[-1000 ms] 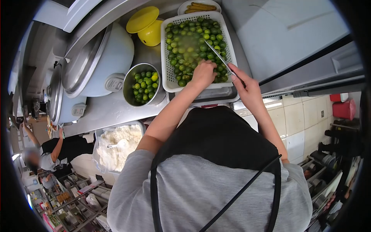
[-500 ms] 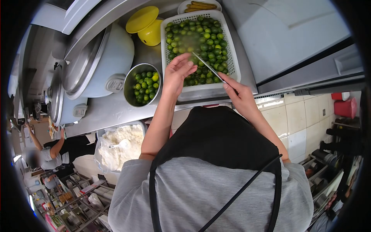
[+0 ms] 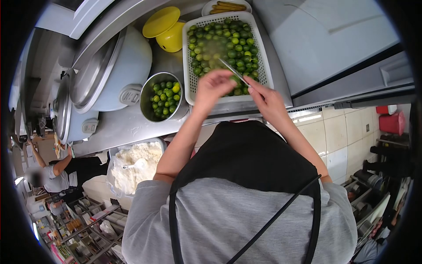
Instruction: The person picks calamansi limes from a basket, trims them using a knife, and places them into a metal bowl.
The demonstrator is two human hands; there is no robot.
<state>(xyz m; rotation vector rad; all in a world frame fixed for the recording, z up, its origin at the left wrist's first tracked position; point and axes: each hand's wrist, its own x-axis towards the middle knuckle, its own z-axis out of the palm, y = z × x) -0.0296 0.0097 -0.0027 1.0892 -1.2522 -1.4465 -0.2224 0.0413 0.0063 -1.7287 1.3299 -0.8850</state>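
My right hand (image 3: 267, 97) is closed around the handle of a knife (image 3: 232, 70), whose thin blade points up and left over the limes. My left hand (image 3: 214, 89) is beside it, above the near edge of a white perforated basket (image 3: 266, 72). Its fingers are curled together and slightly blurred; whatever they hold, if anything, is hidden. Many small green limes (image 3: 239, 48) fill the basket beneath both hands. To the left stands a round steel pot (image 3: 143, 102) with more limes (image 3: 165, 97) inside, one of them yellowish.
A yellow plastic container (image 3: 169, 37) and large rice cookers (image 3: 132, 66) stand left on the steel counter (image 3: 114, 134). A plate of brown sticks (image 3: 228, 6) is behind the basket. Below the counter sits a tub of white rice-like food (image 3: 136, 165) with a scoop. Another person (image 3: 57, 174) works at far left.
My left hand has moved right and toward me, nearer the knife. My right hand has shifted slightly left with the knife. The basket and pot stay in place.
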